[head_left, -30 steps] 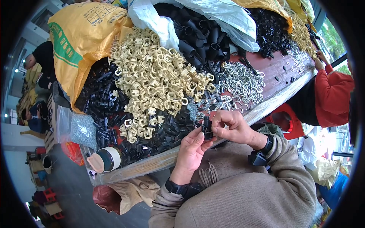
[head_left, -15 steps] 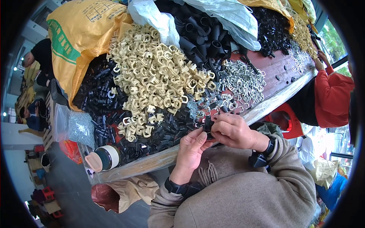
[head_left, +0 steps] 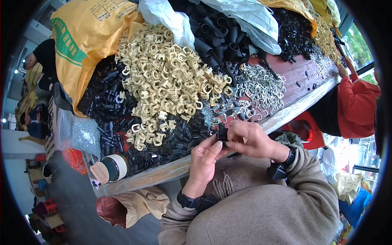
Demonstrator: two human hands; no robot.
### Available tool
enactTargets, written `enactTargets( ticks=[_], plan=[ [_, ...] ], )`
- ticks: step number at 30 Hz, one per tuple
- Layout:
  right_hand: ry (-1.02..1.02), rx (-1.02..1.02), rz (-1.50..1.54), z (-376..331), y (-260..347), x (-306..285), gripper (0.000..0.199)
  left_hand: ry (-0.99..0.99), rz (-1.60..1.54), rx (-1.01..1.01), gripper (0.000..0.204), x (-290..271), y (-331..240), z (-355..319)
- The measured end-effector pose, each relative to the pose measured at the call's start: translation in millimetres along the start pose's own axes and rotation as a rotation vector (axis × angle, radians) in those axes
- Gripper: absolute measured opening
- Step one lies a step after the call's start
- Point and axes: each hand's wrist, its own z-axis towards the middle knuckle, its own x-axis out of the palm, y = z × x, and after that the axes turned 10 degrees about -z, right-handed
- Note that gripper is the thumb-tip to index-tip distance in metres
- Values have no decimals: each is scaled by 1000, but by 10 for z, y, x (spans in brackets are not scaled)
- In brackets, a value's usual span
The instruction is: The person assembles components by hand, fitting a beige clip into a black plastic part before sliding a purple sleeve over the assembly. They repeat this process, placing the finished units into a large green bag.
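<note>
Close to the table's front edge, my left hand [head_left: 205,160] pinches a small black plastic part [head_left: 222,132] between thumb and fingers. My right hand [head_left: 250,140] is closed beside it, its fingertips at the part's right side; whether they hold a tiny piece is hidden. Beyond my hands lie a heap of cream plastic clips [head_left: 171,81], a pile of bent metal loops [head_left: 261,85] and a small pile of tiny metal pieces [head_left: 207,117]. Loose black plastic parts [head_left: 179,141] spread left of my hands.
A jar [head_left: 111,169] lies tipped at the table's left corner, near a clear bag of small metal pieces [head_left: 86,136]. A yellow sack [head_left: 87,36] and black tubes [head_left: 220,41] stand behind. At right, a person in a red sleeve [head_left: 357,102] works along the wooden table edge [head_left: 300,102].
My right hand has shifted slightly and its fingers have moved at the black part. The part shows more plainly above my left fingertips, which stay nearly in place.
</note>
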Motion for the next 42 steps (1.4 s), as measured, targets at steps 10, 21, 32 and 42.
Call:
enactTargets(
  ticks=[10,21,32,42],
  plan=[
    [96,200,222,121,-355,-88,18,-34,11,60,26,-133,-91,-4],
    [30,267,-594,469,-859,-5,20,-21,-68,66,24,-208,-80,42],
    [42,326,-91,335,-722,-106,20,-10,-100,68,24,-252,-78,63],
    [261,381,896,180,-331,26,15,53,-179,7,26,-217,-128,90]
  ],
)
